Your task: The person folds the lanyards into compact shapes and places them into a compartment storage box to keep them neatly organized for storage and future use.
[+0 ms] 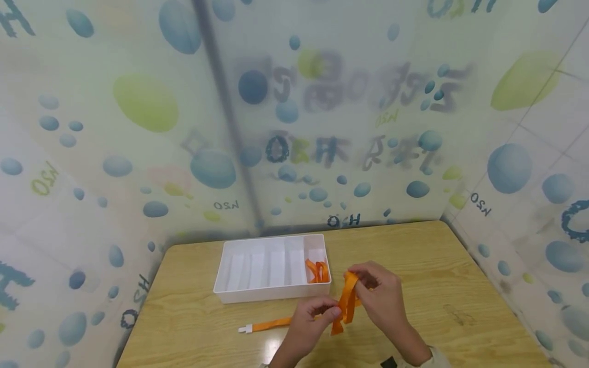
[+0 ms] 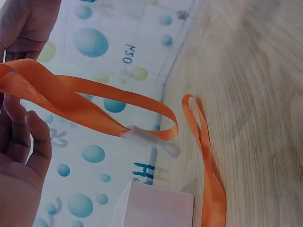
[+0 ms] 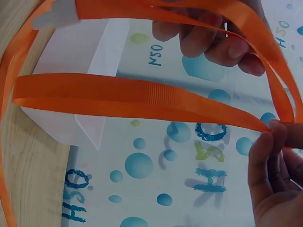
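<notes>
Orange lanyard (image 2: 71,101), flat, finely ribbed, loosely looped, white clip (image 2: 143,136)

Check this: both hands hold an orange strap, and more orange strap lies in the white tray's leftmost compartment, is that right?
No: the orange strap in the white tray lies in its rightmost compartment, not the leftmost, as the head view shows. The left hand and right hand do hold an orange strap.

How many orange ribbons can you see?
3: a held ribbon in the left hand and right hand, a loose ribbon on the table, and a folded ribbon at the right end of the tray. More could hide there.
</notes>
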The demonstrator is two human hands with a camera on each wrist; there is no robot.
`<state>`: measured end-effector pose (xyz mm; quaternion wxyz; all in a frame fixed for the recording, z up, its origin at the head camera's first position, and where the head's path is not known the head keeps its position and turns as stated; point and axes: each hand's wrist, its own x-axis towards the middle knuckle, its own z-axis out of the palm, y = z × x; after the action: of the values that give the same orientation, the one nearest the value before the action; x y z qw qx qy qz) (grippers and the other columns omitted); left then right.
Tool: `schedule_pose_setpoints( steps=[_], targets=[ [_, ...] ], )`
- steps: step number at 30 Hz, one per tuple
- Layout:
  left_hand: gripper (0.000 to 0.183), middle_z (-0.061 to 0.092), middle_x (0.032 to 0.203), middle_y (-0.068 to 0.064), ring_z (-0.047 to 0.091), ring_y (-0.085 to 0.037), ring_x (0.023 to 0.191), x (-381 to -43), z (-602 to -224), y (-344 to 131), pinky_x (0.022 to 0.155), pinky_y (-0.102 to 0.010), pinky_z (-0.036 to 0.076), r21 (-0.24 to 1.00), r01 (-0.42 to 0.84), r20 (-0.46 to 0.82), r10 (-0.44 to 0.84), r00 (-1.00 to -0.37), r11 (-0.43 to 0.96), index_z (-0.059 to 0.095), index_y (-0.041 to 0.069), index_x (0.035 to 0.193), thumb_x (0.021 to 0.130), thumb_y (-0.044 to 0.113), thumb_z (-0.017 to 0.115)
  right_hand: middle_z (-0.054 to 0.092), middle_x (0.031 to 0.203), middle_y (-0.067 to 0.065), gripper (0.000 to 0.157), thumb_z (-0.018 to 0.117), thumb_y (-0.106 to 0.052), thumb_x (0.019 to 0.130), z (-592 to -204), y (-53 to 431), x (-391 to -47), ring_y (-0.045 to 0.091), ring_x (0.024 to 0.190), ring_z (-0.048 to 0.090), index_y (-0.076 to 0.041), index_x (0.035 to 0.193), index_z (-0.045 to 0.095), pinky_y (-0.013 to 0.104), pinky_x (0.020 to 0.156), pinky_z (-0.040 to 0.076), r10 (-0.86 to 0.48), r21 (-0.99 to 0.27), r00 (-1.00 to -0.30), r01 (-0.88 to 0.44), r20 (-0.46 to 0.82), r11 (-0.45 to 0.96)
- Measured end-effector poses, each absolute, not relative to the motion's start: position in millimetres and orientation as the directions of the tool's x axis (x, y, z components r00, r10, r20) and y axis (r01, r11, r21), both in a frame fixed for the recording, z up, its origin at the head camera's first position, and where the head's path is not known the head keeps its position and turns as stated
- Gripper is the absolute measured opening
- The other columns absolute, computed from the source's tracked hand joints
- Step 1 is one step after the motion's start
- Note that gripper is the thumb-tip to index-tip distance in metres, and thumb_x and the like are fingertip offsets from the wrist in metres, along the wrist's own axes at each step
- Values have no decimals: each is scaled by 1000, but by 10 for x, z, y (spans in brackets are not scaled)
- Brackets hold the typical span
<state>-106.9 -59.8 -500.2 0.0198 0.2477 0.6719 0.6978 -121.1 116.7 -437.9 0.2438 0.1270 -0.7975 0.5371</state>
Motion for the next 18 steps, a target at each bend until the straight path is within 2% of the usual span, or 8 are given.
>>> schedule_pose_setpoints(
  steps=[4, 9, 15, 18],
  targets=[
    [11, 71, 85, -20, 64, -5, 77, -1045, -4992, -574, 69, -30, 57, 935, 342, 353, 357, -865, -96, 73, -2, 96, 94, 7, 68, 66, 74, -7, 29, 74, 15, 75, -4345, 1153, -1204, 8, 56, 57, -11, 87, 74, 25, 50, 52, 64, -798, -852, -457, 519, 392],
    [8, 72, 80, -14, 59, -1, 71, -1018, -5014, -519, 62, -26, 55, 923, 378, 378, 338, -862, -68, 74, 2, 91, 91, 9, 71, 67, 76, -7, 33, 70, 20, 74, -4292, 1135, -1176, 9, 57, 57, -11, 86, 74, 25, 51, 53, 70, -813, -868, -429, 492, 394],
    [5, 72, 77, -9, 60, -1, 68, -999, -5067, -448, 56, -24, 54, 822, 569, 551, 278, -787, -19, 75, 2, 90, 88, 6, 76, 65, 75, -8, 38, 66, 22, 73, -4244, 1121, -1135, 9, 58, 57, -13, 87, 74, 26, 53, 54, 73, -823, -876, -416, 477, 387],
    [6, 73, 78, -6, 60, -1, 68, -986, -5078, -433, 57, -24, 55, 818, 575, 552, 255, -794, 22, 75, 3, 91, 88, 9, 76, 64, 74, -8, 39, 68, 22, 73, -4235, 1117, -1114, 8, 57, 58, -14, 86, 74, 26, 53, 54, 64, -816, -871, -429, 488, 388]
  ],
)
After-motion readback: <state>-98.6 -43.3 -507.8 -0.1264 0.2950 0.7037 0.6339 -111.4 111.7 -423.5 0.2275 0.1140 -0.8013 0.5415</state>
